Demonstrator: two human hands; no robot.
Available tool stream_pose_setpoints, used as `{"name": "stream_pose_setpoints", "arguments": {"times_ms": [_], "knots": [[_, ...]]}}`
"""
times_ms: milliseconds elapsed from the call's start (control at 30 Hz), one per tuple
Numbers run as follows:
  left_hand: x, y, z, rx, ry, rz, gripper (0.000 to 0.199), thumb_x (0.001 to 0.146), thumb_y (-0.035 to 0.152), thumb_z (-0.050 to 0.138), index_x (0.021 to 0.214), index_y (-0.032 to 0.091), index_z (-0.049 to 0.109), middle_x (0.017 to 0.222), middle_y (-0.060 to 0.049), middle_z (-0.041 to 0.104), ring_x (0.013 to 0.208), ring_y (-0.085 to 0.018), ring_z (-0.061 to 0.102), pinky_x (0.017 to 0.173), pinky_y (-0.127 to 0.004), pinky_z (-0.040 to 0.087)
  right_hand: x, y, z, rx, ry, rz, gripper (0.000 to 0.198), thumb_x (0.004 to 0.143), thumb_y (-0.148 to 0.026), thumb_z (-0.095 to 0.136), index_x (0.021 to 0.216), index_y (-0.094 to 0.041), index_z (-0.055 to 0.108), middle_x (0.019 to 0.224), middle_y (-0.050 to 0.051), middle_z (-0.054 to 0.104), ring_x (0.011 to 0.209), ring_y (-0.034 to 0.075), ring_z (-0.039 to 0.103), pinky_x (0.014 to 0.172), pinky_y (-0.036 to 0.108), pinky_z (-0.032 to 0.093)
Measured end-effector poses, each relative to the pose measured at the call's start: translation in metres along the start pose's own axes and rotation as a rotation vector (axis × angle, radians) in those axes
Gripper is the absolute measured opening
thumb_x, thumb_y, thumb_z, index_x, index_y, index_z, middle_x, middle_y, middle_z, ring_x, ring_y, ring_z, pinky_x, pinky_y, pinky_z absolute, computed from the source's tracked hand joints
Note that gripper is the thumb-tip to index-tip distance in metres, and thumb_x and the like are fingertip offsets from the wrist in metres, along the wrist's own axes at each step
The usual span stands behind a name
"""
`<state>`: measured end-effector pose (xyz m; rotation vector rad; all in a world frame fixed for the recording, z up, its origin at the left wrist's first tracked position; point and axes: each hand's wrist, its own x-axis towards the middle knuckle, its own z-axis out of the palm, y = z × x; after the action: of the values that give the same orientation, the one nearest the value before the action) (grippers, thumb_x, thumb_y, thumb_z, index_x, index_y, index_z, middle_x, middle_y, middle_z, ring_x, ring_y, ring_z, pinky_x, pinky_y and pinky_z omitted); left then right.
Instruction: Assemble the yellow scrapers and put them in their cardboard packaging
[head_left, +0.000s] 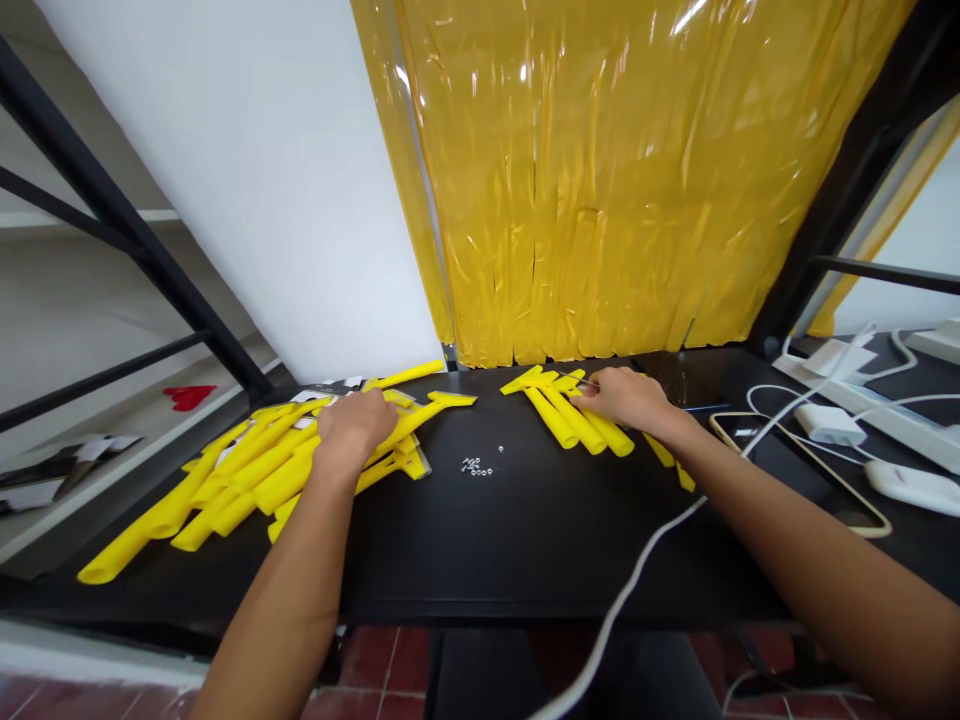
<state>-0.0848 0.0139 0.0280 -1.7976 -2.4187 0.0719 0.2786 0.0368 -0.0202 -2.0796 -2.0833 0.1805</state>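
Small rings (pixel 472 466) were flanked by yellow pieces (pixel 281 490), likely for reach; left hand (pixel 352 428), right hand (pixel 628 396) curled over these; grips undiscernible.

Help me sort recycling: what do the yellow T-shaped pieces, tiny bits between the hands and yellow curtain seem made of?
Yellow T-shaped pieces: probably plastic, satin, smooth and evenly coloured.
Tiny bits: perhaps metal, silvery, but too small to be sure.
Yellow curtain: likely flexible plastic, glossy, with sharp highlights and ripples.
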Motion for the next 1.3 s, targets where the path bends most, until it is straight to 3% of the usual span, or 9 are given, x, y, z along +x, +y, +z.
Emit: {"name": "stream_pose_setpoints", "arguments": {"times_ms": [200, 400, 533, 700, 833, 1000, 1067, 1167, 1300], "knots": [[-0.016, 0.027, 0.000, -0.056, 0.534, 0.258, 0.043, 0.096, 0.034, 0.035, 0.116, 0.012, 0.066, 0.113, -0.021, 0.067, 0.110, -0.036, 0.059, 0.091, -0.047, 0.044, 0.002, 0.002, 0.003, -0.064, -0.030, 0.014, 0.037, 0.079, -0.051, 0.062, 0.091, -0.018, 0.075, 0.104, 0.018, 0.073, 0.098, 0.033, 0.069, 0.074, 0.037, 0.048], [-0.032, 0.063, 0.016, -0.406, 0.628, 0.621, 0.033, 0.099, 0.034, 0.043, 0.113, 0.016, 0.067, 0.110, -0.014, 0.067, 0.109, -0.029, 0.058, 0.099, -0.043, 0.040, -0.009, -0.005, -0.009, -0.087, 0.094, 0.025, 0.039, 0.081, -0.051, 0.058, 0.088, -0.016, 0.073, 0.098, 0.018, 0.073, 0.091, 0.035, 0.070, 0.070, 0.038, 0.046], [-0.045, 0.077, 0.022, -0.761, 0.456, 0.749, 0.027, 0.098, 0.035, 0.049, 0.110, 0.018, 0.068, 0.105, -0.010, 0.069, 0.097, -0.023, 0.063, 0.091, -0.037, 0.046, -0.024, -0.021, -0.018, -0.037, 0.250, 0.008, 0.037, 0.084, -0.051, 0.055, 0.096, -0.018, 0.068, 0.091, 0.016, 0.073, 0.083, 0.034, 0.069, 0.065, 0.036, 0.042], [-0.061, 0.090, 0.025, -1.317, -0.108, 0.806, 0.039, 0.095, 0.042, 0.058, 0.126, 0.019, 0.059, 0.110, -0.010, 0.069, 0.094, -0.021, 0.067, 0.080, -0.034, 0.054, -0.044, -0.048, -0.014, 0.223, 0.326, -0.203, 0.028, 0.086, -0.046, 0.058, 0.102, -0.023, 0.055, 0.084, 0.005, 0.071, 0.074, 0.025, 0.067, 0.061, 0.030, 0.035], [-0.070, 0.104, 0.023, -1.733, -0.471, 0.717, 0.048, 0.092, 0.046, 0.062, 0.131, 0.019, 0.054, 0.120, -0.013, 0.067, 0.102, -0.024, 0.069, 0.079, -0.035, 0.058, -0.062, -0.070, 0.003, 0.269, 0.274, -0.338, 0.026, 0.090, -0.046, 0.056, 0.101, -0.023, 0.054, 0.095, 0.006, 0.071, 0.081, 0.025, 0.068, 0.060, 0.030, 0.034], [-0.061, 0.117, 0.015, -1.932, -0.477, 0.366, 0.031, 0.095, 0.043, 0.059, 0.108, 0.015, 0.058, 0.100, -0.011, 0.072, 0.074, -0.018, 0.071, 0.059, -0.029, 0.059, -0.077, -0.090, 0.012, 0.364, 0.270, -0.517, 0.048, 0.084, -0.045, 0.065, 0.126, -0.024, 0.052, 0.126, 0.010, 0.066, 0.108, 0.027, 0.066, 0.074, 0.032, 0.046], [-0.050, 0.117, 0.010, -1.908, -0.483, 0.311, 0.025, 0.095, 0.041, 0.059, 0.097, 0.016, 0.054, 0.092, -0.009, 0.071, 0.056, -0.014, 0.065, 0.042, -0.025, 0.051, -0.073, -0.087, 0.006, 0.377, 0.238, -0.523, 0.055, 0.084, -0.050, 0.065, 0.130, -0.024, 0.052, 0.118, 0.009, 0.071, 0.100, 0.027, 0.069, 0.072, 0.032, 0.046], [-0.033, 0.112, 0.005, -1.894, -0.499, 0.289, 0.018, 0.095, 0.033, 0.058, 0.092, 0.017, 0.050, 0.086, -0.004, 0.068, 0.044, -0.008, 0.055, 0.032, -0.019, 0.036, -0.052, -0.063, -0.007, 0.279, 0.222, -0.335, 0.044, 0.089, -0.055, 0.057, 0.118, -0.023, 0.061, 0.085, 0.006, 0.075, 0.078, 0.026, 0.070, 0.064, 0.031, 0.043], [-0.019, 0.099, 0.008, -1.852, -0.469, 0.269, 0.016, 0.089, 0.029, 0.063, 0.087, 0.016, 0.053, 0.078, -0.001, 0.063, 0.044, -0.008, 0.051, 0.032, -0.020, 0.037, -0.015, -0.012, -0.018, 0.053, 0.202, -0.132, 0.030, 0.092, -0.048, 0.054, 0.095, -0.025, 0.074, 0.091, 0.009, 0.076, 0.086, 0.027, 0.070, 0.067, 0.032, 0.043]]}}
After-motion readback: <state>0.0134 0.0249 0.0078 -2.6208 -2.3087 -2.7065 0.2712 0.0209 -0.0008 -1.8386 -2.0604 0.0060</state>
